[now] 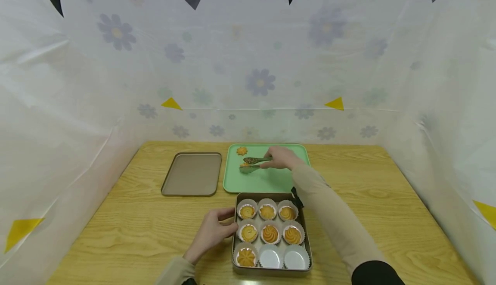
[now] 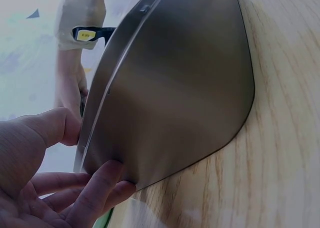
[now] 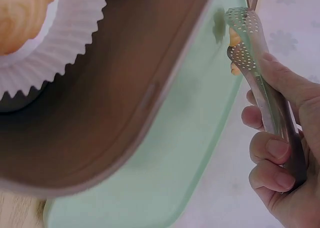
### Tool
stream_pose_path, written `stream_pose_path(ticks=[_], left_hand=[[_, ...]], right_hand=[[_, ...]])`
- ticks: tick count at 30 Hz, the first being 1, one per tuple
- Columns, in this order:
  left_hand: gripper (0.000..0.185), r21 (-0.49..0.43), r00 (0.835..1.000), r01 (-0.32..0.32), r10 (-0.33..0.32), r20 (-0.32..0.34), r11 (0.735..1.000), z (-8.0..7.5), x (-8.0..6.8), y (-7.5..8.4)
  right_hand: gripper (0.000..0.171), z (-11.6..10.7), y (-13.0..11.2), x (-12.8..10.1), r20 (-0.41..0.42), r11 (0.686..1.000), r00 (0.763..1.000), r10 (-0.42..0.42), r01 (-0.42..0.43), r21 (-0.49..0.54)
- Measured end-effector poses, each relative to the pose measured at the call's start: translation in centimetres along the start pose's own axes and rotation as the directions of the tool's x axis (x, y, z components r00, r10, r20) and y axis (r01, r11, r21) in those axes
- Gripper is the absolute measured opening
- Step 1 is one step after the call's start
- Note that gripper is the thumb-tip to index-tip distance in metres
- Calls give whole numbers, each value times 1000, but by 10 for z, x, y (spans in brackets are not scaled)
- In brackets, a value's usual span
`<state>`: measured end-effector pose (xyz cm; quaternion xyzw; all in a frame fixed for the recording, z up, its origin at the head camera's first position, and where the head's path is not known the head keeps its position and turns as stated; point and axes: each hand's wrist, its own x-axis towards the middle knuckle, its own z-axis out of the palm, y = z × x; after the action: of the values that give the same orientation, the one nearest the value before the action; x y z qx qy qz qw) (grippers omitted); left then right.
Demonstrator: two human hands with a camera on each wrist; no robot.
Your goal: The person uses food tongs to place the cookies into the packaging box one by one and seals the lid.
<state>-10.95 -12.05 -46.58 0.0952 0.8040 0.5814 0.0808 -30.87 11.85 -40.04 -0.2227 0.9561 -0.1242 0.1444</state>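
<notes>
Fingers of right hand [image 1: 282,158] grip tongs [image 1: 253,164] pinching cookie [image 3: 233,51]; left hand [image 1: 215,230] clasps tin [image 1: 306,229].

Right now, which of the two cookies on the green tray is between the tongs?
The nearer cookie, caught between the tongs in the right hand. The other cookie lies loose near the green tray's far left corner.

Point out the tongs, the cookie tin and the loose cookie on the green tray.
tongs [image 1: 253,160]: head view, upper perforated blade.
cookie tin [image 1: 271,271]: head view, near rim.
loose cookie [image 1: 242,150]: head view, its middle.
</notes>
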Motion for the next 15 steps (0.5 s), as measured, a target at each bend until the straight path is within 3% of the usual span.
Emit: stream_pose_path(ticks=[15], left_hand=[[56,-16,999,34,-34,0,999,0,-1,2]], right_hand=[[46,-8,13,-27,-44,990,991,-130,131,42]])
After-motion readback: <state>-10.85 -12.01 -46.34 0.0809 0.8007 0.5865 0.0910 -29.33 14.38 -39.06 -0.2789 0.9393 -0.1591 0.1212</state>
